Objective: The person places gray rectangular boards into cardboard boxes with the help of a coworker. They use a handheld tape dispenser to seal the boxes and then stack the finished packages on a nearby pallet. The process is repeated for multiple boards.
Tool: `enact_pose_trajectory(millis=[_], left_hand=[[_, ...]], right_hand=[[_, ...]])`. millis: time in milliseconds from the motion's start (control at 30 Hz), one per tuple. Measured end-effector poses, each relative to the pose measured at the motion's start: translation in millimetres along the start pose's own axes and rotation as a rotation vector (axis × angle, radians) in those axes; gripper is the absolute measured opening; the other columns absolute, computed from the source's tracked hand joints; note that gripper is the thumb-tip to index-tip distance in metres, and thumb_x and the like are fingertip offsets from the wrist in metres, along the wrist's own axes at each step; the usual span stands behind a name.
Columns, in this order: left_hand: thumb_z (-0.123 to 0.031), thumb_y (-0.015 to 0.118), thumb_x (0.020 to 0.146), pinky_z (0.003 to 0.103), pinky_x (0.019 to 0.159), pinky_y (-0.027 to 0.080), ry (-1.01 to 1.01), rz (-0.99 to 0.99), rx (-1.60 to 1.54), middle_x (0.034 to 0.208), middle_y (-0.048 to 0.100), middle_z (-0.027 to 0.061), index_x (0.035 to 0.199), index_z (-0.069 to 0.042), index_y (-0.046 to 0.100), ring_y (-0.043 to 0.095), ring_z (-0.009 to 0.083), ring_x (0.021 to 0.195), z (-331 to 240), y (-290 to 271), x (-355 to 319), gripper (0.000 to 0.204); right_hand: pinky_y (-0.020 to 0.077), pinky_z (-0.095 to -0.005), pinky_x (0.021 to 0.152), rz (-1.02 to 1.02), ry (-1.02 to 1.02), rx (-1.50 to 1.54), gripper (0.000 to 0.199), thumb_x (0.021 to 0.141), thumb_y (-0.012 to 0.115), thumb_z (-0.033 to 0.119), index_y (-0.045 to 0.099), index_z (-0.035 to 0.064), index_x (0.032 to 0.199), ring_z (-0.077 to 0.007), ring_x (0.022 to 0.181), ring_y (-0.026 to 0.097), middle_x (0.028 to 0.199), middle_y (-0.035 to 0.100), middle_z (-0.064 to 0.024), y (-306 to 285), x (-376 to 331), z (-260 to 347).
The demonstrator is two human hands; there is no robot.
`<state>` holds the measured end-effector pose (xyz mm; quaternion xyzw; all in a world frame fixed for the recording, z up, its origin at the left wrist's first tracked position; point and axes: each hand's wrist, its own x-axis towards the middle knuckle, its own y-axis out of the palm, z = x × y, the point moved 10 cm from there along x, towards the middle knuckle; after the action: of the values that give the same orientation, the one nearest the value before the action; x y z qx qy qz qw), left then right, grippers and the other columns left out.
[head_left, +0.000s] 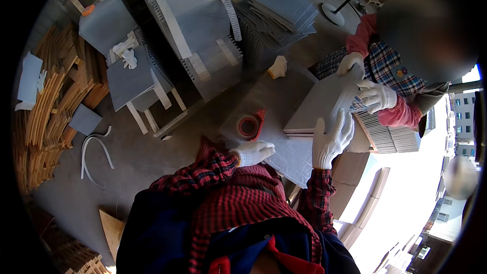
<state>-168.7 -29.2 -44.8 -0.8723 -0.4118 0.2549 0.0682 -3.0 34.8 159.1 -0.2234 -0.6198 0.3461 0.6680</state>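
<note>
My left hand, in a white knit glove, lies with its fingers stretched out flat at the near edge of the grey worktable. Just beyond it a red tape dispenser with a roll of tape rests on the tabletop. My right hand, gloved the same way, is raised with fingers extended beside the near end of a stack of grey panels. Whether its palm presses on the stack I cannot tell. Across the table, a co-worker's two gloved hands are on the stack's far side and end.
A loose white glove lies at the table's far edge. Large stacks of grey panels stand beyond. On the left are piled wooden strips and a white curved strip on the floor. Cartons stand at the right.
</note>
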Motion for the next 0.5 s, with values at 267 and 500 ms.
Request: enact_pose_trajectory(millis=[267, 500], left_hand=[[-0.048, 0.041, 0.104, 0.042, 0.107, 0.043, -0.182, -0.306, -0.086, 0.136, 0.061, 0.0171, 0.135, -0.010, 0.060, 0.056, 0.0353, 0.128, 40.8, -0.9, -42.6, 0.052], [-0.043, 0.040, 0.103, 0.045, 0.103, 0.045, -0.470, -0.571, -0.260, 0.128, 0.065, 0.0199, 0.132, -0.008, 0.063, 0.060, 0.0402, 0.120, 59.2, 59.8, -113.0, 0.051]], right_hand=[[0.0479, -0.0515, 0.100, 0.126, -0.638, 0.245, 0.033, 0.081, 0.071, 0.000, 0.068, 0.0095, 0.113, -0.0386, 0.123, 0.056, 0.121, 0.064, -0.0087, 11.4, 6.5, 32.4], [0.0533, -0.0473, 0.087, 0.105, -0.925, 0.454, 0.015, 0.083, 0.070, 0.003, 0.070, 0.0085, 0.097, -0.0291, 0.102, 0.064, 0.100, 0.069, -0.0051, 0.6, -5.9, 56.1]])
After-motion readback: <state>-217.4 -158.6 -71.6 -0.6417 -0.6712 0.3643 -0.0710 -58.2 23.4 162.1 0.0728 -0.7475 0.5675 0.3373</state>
